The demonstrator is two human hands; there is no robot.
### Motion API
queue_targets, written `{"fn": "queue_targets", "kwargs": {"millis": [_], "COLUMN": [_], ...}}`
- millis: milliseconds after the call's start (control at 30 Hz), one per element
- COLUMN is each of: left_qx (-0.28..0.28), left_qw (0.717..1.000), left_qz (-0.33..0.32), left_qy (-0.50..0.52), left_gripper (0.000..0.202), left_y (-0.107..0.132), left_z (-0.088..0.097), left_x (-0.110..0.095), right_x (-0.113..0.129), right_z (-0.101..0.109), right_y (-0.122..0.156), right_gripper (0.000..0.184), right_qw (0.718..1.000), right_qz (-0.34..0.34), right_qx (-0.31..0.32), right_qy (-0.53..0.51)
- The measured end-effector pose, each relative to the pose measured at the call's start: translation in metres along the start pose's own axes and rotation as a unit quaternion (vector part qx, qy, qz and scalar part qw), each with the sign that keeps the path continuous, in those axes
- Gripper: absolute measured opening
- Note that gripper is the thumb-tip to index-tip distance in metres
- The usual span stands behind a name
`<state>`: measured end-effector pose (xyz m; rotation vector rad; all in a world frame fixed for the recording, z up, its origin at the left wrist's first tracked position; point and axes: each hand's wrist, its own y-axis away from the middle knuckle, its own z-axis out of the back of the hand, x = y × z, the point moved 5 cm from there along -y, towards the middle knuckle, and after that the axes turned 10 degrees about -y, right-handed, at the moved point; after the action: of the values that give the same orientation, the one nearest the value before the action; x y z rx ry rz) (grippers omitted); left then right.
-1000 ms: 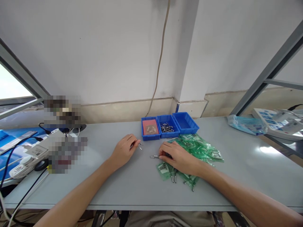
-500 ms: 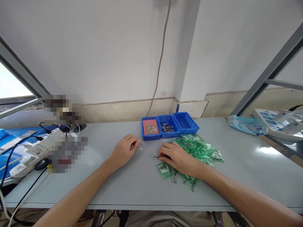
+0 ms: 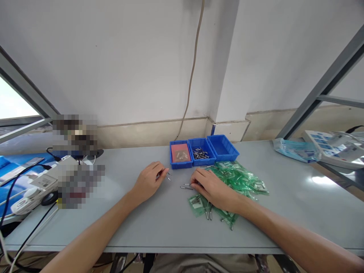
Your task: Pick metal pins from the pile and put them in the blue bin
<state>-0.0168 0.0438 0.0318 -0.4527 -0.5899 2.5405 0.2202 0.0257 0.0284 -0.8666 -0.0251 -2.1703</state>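
Observation:
My left hand (image 3: 150, 179) rests on the grey table with its fingers pinched round a few thin metal pins (image 3: 168, 178), whose ends stick out past the fingertips. Across a short gap lies my right hand (image 3: 210, 185), palm down, fingers curled and drawn together. Two more slim metal pins (image 3: 186, 187) poke out from under its fingertips, apart from each other. Beneath and beside the right wrist is a pile of green plastic bags (image 3: 241, 180). A green bag (image 3: 196, 203) with pins in it sits at the near edge of that pile.
Behind the hands stand three blue bins: the left bin (image 3: 182, 165) with a pink sheet and small clear bag, the middle bin (image 3: 202, 162) with many metal pins, and the right bin (image 3: 227, 153). Cables and a power strip (image 3: 24, 204) lie left; a blue plastic packet (image 3: 295, 151) right.
The fingers of my right hand have shifted slightly away from me, and the two pins at their tips now lie farther apart. My left hand stays where it was.

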Motion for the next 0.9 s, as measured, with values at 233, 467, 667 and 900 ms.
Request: {"fn": "queue_targets", "kwargs": {"millis": [233,467,667,900], "left_qx": [0.003,0.006,0.001,-0.001], "left_qw": [1.0,1.0,1.0,1.0], "left_qz": [0.004,0.006,0.004,0.005], "left_qy": [0.004,0.006,0.005,0.0], "left_gripper": [0.035,0.034,0.034,0.035], "left_y": [0.0006,0.0006,0.0002,0.0002], "left_z": [-0.0008,-0.0008,0.0001,-0.0005], "left_x": [0.0012,0.0012,0.0005,0.0005], "right_x": [-0.0015,-0.0034,-0.0037,0.0002], "right_z": [0.0029,-0.0003,-0.0012,-0.0006], "right_y": [-0.0008,-0.0001,-0.0001,-0.0004], "right_gripper": [0.014,0.012,0.013,0.013], "right_qw": [1.0,1.0,1.0,1.0], "right_qz": [-0.003,0.003,0.008,0.02], "right_qx": [-0.023,-0.012,-0.007,0.004], "right_qy": [-0.002,0.016,0.007,-0.003]}}
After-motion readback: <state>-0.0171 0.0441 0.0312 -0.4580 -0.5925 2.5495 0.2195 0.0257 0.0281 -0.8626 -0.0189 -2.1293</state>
